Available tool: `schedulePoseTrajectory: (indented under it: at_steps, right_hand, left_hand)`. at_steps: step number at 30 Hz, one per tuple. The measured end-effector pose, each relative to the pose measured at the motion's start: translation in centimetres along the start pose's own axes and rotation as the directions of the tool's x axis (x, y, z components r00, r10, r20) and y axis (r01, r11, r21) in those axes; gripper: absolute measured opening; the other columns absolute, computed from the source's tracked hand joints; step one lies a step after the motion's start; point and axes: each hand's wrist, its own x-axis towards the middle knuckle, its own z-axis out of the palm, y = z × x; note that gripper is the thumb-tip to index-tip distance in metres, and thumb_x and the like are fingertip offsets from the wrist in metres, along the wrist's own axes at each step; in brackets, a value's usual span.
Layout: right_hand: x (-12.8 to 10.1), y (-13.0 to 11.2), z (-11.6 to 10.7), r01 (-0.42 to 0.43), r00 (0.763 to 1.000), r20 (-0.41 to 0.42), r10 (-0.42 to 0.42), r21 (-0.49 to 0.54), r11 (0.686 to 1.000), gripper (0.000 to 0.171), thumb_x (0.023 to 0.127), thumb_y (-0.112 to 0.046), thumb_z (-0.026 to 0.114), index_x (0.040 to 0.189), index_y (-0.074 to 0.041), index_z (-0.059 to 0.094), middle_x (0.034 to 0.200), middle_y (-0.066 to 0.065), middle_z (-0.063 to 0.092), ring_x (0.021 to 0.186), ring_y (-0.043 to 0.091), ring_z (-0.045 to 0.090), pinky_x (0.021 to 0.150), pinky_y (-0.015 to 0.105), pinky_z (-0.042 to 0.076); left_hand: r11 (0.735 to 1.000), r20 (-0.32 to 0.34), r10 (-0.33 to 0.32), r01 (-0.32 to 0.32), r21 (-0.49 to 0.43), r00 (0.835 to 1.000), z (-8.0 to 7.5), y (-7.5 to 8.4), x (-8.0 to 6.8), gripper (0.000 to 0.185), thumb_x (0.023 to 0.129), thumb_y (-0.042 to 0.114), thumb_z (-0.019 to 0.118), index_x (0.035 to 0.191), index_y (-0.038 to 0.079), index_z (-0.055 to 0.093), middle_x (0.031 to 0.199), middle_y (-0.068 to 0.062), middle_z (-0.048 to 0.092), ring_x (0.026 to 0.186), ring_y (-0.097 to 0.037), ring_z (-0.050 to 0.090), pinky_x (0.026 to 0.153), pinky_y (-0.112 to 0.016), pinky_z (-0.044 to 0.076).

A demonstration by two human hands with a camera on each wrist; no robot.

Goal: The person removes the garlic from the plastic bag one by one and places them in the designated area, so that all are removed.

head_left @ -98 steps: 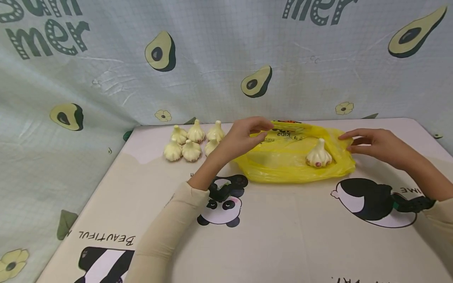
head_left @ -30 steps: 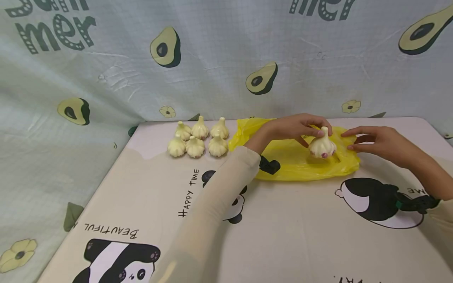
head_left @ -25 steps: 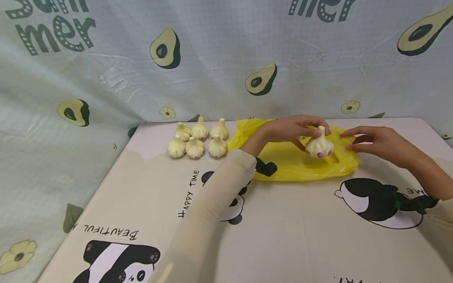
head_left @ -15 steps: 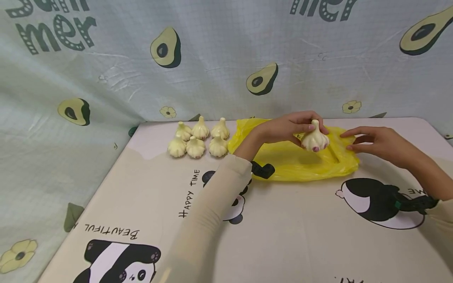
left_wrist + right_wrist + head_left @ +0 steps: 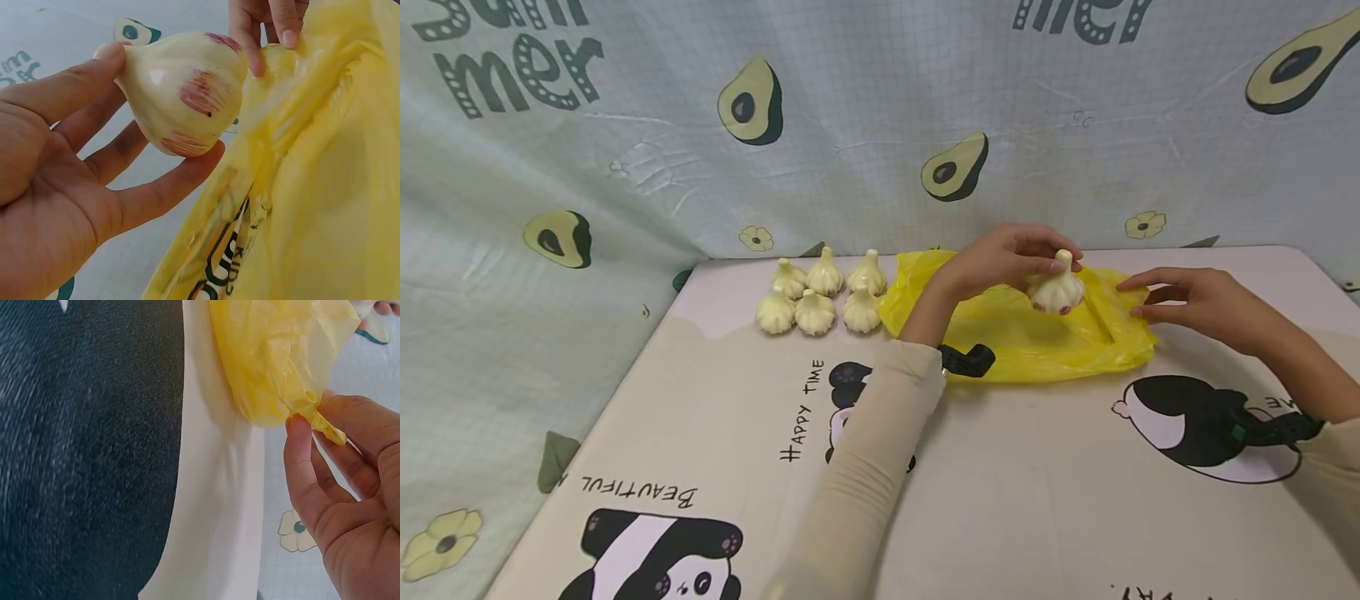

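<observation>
My left hand (image 5: 1000, 262) has lifted the garlic bulb (image 5: 1057, 287) up off the yellow bag (image 5: 1022, 337); a second ago it was sitting on the plastic with my fingers just closing on it. Now it hangs clear above the bag's middle, so I judge this bulb is out and free to go wherever the others went. The left forearm reaches across the worktop (image 5: 1000, 500) from near me, wrist bent a little, fingers curled round the bulb: fingertips at the stem end, thumb under the base (the wrist view shows its purple streaks (image 5: 187, 94) well). To the right of the bulb, my right hand (image 5: 1187, 300) lies low, thumb and forefinger pinching the crumpled edge of the bag (image 5: 312, 412) and holding it down. Beyond my left elbow, farther off, six more bulbs (image 5: 820, 296) stand in two rows.
</observation>
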Motion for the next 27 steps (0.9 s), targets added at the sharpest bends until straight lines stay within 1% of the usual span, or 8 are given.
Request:
schedulePoseTrajectory:
  at_steps: [3, 4, 5, 8, 12, 16, 21, 27]
  right_hand:
    - [-0.1, 0.0, 0.1, -0.005, 1.000, 0.005, 0.005, -0.005, 1.000, 0.047, 0.096, -0.038, 0.072, 0.135, -0.014, 0.065, 0.139, 0.019, 0.059, 0.113, 0.032, 0.065, 0.072, 0.014, 0.050]
    - [-0.1, 0.0, 0.2, -0.005, 1.000, 0.006, 0.005, -0.003, 1.000, 0.047, 0.096, -0.038, 0.072, 0.136, -0.013, 0.065, 0.139, 0.020, 0.058, 0.115, 0.039, 0.062, 0.072, 0.014, 0.050]
    - [-0.1, 0.0, 0.2, -0.007, 1.000, 0.008, 0.007, -0.002, 1.000, 0.047, 0.096, -0.038, 0.072, 0.136, -0.013, 0.064, 0.139, 0.020, 0.058, 0.117, 0.041, 0.061, 0.072, 0.014, 0.049]
    - [-0.2, 0.0, 0.4, -0.013, 1.000, 0.011, 0.013, 0.001, 1.000, 0.048, 0.096, -0.037, 0.071, 0.136, -0.012, 0.064, 0.139, 0.021, 0.058, 0.118, 0.043, 0.061, 0.072, 0.014, 0.049]
    - [-0.3, 0.0, 0.6, -0.023, 1.000, 0.019, 0.023, 0.005, 1.000, 0.050, 0.096, -0.039, 0.071, 0.137, -0.012, 0.063, 0.139, 0.021, 0.057, 0.118, 0.044, 0.060, 0.072, 0.013, 0.048]
    - [-0.3, 0.1, 0.7, -0.022, 1.000, 0.014, 0.022, 0.003, 1.000, 0.049, 0.096, -0.039, 0.071, 0.137, -0.013, 0.063, 0.139, 0.020, 0.058, 0.118, 0.042, 0.060, 0.072, 0.014, 0.048]
    - [-0.4, 0.2, 0.6, -0.020, 1.000, -0.002, 0.020, -0.003, 1.000, 0.047, 0.096, -0.039, 0.072, 0.136, -0.015, 0.065, 0.138, 0.018, 0.059, 0.115, 0.039, 0.062, 0.073, 0.015, 0.050]
    - [-0.5, 0.1, 0.6, -0.024, 1.000, 0.003, 0.024, 0.006, 1.000, 0.048, 0.096, -0.039, 0.071, 0.136, -0.013, 0.064, 0.140, 0.019, 0.058, 0.118, 0.041, 0.060, 0.073, 0.014, 0.049]
  left_hand:
    - [0.999, -0.025, -0.006, 0.007, 0.031, 1.000, -0.2, -0.1, -0.5, 0.028, 0.102, 0.009, 0.061, 0.127, 0.000, 0.066, 0.120, -0.011, 0.068, 0.096, -0.023, 0.065, 0.078, -0.037, 0.060]
    - [0.999, -0.030, -0.005, 0.006, 0.044, 1.000, -0.2, -0.2, -0.8, 0.027, 0.102, 0.009, 0.062, 0.127, 0.000, 0.067, 0.119, -0.010, 0.069, 0.094, -0.023, 0.065, 0.077, -0.035, 0.060]
    - [0.998, -0.036, -0.001, 0.003, 0.059, 0.999, -0.3, -0.2, -1.0, 0.027, 0.101, 0.010, 0.063, 0.126, 0.001, 0.068, 0.117, -0.008, 0.070, 0.093, -0.022, 0.065, 0.076, -0.034, 0.059]
    - [0.993, -0.042, 0.031, -0.026, 0.116, 0.999, -0.4, -0.3, -1.7, 0.024, 0.100, 0.010, 0.064, 0.123, 0.002, 0.071, 0.115, -0.005, 0.072, 0.094, -0.020, 0.064, 0.079, -0.030, 0.056]
    - [0.979, -0.034, 0.057, -0.049, 0.198, 0.998, -0.6, -0.3, -2.5, 0.024, 0.099, 0.009, 0.066, 0.122, 0.002, 0.073, 0.117, -0.004, 0.073, 0.104, -0.015, 0.065, 0.089, -0.027, 0.054]
    - [0.966, -0.036, 0.015, -0.005, 0.259, 0.999, -1.0, 0.2, -3.2, 0.027, 0.099, 0.012, 0.068, 0.124, 0.005, 0.072, 0.118, -0.002, 0.073, 0.108, -0.012, 0.064, 0.092, -0.024, 0.053]
    - [0.954, -0.049, -0.006, 0.021, 0.299, 0.999, -1.5, 0.7, -4.4, 0.023, 0.099, 0.015, 0.068, 0.120, 0.009, 0.074, 0.120, 0.000, 0.072, 0.115, -0.008, 0.061, 0.093, -0.023, 0.052]
    - [0.956, -0.105, -0.020, 0.049, 0.288, 0.994, -2.4, 0.7, -6.4, 0.023, 0.099, 0.014, 0.068, 0.120, 0.008, 0.075, 0.122, -0.005, 0.072, 0.105, -0.015, 0.065, 0.088, -0.028, 0.056]
